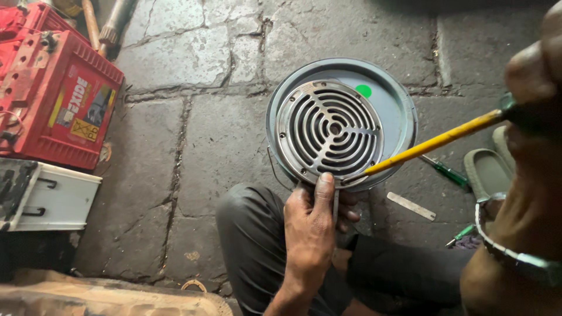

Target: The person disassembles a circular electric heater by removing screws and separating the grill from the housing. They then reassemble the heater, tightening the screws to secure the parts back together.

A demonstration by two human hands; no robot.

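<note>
Lighting: soft, diffuse daylight, moderately dim; no hard shadows on the stone floor [193, 134]. Lower edge and lower left of frame fall into deep shade. Mild sheen on the metal grille [329, 130]; no blown glare. Centre is sharp. The right hand [530, 175], close to the lens at right edge, is blurred and underexposed. Slight wide-angle stretching at corners.

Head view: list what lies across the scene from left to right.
Red battery → left hand → round metal grille → flat metal strip → green-handled screwdriver → grey sandal → right hand, gripping the yellow-shafted screwdriver.
</note>
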